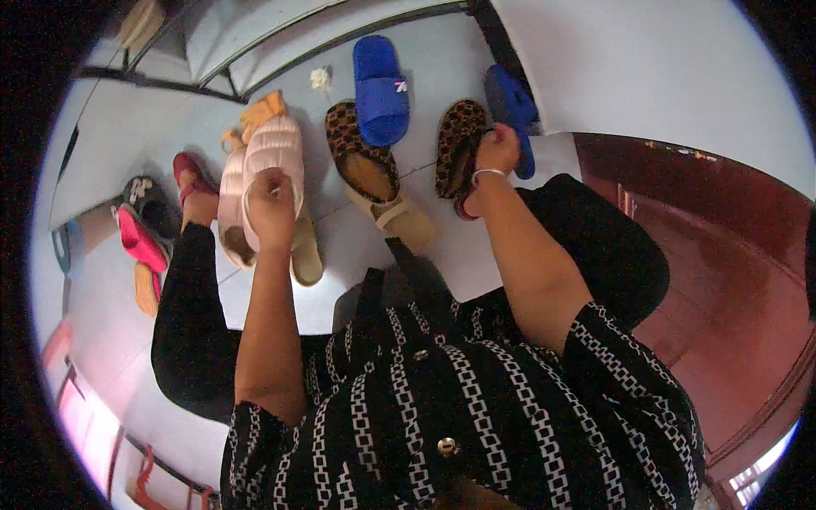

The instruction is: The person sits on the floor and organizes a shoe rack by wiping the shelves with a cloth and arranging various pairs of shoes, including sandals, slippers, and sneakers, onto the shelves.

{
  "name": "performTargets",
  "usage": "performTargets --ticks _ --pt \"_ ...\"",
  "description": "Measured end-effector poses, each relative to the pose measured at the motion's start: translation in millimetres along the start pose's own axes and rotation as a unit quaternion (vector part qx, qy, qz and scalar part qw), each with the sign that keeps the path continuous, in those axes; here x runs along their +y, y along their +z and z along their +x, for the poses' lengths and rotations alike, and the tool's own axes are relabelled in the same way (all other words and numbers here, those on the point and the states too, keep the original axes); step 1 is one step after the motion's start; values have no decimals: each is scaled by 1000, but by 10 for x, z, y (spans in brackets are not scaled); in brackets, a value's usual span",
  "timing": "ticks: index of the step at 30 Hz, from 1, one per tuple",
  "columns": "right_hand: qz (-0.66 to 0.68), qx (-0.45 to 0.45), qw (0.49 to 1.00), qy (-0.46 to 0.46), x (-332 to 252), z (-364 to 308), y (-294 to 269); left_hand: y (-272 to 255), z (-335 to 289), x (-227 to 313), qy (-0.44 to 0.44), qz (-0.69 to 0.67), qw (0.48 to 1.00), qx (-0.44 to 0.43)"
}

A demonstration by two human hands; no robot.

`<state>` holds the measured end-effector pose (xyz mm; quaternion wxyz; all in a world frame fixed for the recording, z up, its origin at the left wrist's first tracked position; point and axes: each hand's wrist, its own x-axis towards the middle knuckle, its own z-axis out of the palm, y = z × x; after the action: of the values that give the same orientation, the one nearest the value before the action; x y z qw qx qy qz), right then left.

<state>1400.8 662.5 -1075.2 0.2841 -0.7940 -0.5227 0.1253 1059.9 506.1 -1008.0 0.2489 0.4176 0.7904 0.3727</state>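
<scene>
My left hand [271,208] is closed at the open heel end of a pale pink quilted slipper [274,140], which overlaps a matching pink slipper [232,191]. My right hand [498,153], a white band on its wrist, has its fingers curled at the right edge of a brown-and-black patterned slipper [459,136]; the fingertips are partly hidden. Just beyond that hand lies a blue slipper [512,98]. Between my hands, another patterned slipper [347,140] lies with a second blue slipper [381,89] over its edge and a beige clog [406,223] at its heel.
An olive-beige shoe [307,255] and orange-tan footwear [263,110] lie around the pink pair. Further left are a black shoe [151,204], a bright pink shoe [140,238] and my foot in a dark red shoe [194,174]. A metal-framed rack [212,85] stands behind; a reddish-brown door [722,297] is at right.
</scene>
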Motion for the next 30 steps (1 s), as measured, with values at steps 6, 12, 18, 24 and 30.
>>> performTargets --ticks 6,12,18,24,30 --pt "-6 35 988 152 49 744 -372 640 657 530 196 187 956 -111" --pt "131 -30 971 196 654 1089 -334 1264 871 744 261 301 892 -211" --pt "238 -157 940 188 339 591 -36 1034 1099 1111 161 442 828 -304" --pt "462 -181 827 265 -1003 225 -477 527 843 1093 104 180 962 -178" --pt "600 -272 722 213 -1994 -113 -631 31 687 1289 -232 -476 848 37"
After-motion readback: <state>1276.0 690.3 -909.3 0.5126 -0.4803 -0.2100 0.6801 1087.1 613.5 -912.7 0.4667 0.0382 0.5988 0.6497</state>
